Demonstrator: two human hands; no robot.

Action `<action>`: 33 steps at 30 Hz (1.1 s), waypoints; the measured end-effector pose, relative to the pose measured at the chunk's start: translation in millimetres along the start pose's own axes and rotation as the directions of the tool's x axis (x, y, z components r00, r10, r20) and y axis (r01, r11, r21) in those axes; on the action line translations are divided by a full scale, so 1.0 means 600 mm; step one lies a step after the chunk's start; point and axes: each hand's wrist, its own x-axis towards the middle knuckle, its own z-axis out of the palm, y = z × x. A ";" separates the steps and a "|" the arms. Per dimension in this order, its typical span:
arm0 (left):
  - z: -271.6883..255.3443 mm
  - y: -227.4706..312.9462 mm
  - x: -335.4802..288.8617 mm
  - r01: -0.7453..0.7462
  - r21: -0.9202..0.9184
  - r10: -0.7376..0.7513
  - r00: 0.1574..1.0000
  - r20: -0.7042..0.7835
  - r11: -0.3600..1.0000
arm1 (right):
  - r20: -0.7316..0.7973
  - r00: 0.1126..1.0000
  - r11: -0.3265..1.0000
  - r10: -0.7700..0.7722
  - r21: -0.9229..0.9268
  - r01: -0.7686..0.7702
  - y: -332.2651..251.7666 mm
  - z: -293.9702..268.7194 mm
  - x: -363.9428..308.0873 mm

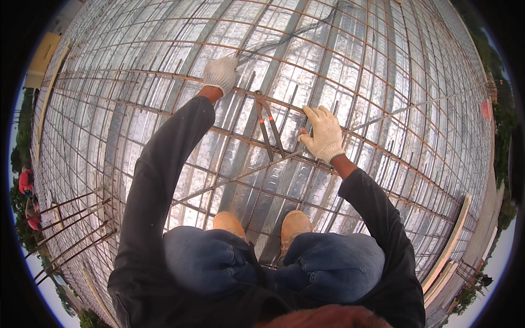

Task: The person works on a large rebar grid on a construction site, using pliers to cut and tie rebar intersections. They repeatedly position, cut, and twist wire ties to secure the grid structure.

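My left hand (220,75), in a white knit glove, is closed on the near end of a bundle of thin tie wire (284,39). That wire trails away to the upper right over the bars. My right hand (324,130), gloved alike, lies on the rebar mesh (350,143) with its fingers apart and nothing seen in them. Between the two hands, a pair of end-cutting pincers (268,126) rests on the mesh. Its rusty jaws point away from me; the dark handles have orange bands and spread toward me.
Ribbed metal decking (240,191) lies under the mesh, and my tan boots (295,227) are below me. A long thin bar (240,176) crosses diagonally. Several rebar ends (71,235) jut out at left. Timber boards (448,246) edge the right side. People in red (27,183) are far left.
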 end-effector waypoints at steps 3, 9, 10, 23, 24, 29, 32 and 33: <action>-0.014 0.031 -0.007 0.111 -0.128 -0.105 0.993 0.057 0.986 | 0.102 0.994 0.996 0.040 0.076 -0.048 -0.001 -0.020 -0.003; -0.065 0.039 -0.011 0.331 -0.526 -0.240 0.942 0.235 0.784 | 0.030 0.999 0.999 0.012 0.045 -0.013 0.009 -0.006 -0.012; -0.068 0.041 -0.018 0.430 -0.728 -0.256 0.903 0.346 0.535 | 0.018 1.000 0.999 0.003 0.039 -0.004 0.011 -0.003 -0.015; -0.071 -0.050 -0.074 0.553 -0.736 -0.124 0.824 0.553 0.391 | 0.025 0.999 0.999 0.030 -0.019 -0.029 0.001 0.008 -0.012; -0.069 -0.055 -0.074 0.553 -0.727 -0.134 0.824 0.551 0.407 | 0.025 0.999 0.999 0.033 -0.020 -0.032 -0.003 0.010 -0.011; -0.046 -0.046 -0.073 0.567 -0.703 -0.208 0.819 0.534 0.430 | 0.009 1.000 0.999 0.024 -0.022 -0.024 0.005 0.013 -0.014; -0.032 -0.063 -0.076 0.524 -0.774 -0.096 0.844 0.528 0.355 | -0.018 1.000 1.000 -0.010 -0.002 0.010 0.003 0.014 -0.012; -0.025 -0.067 -0.077 0.529 -0.764 -0.126 0.843 0.523 0.370 | -0.015 1.000 1.000 -0.013 0.007 0.013 0.000 0.016 -0.009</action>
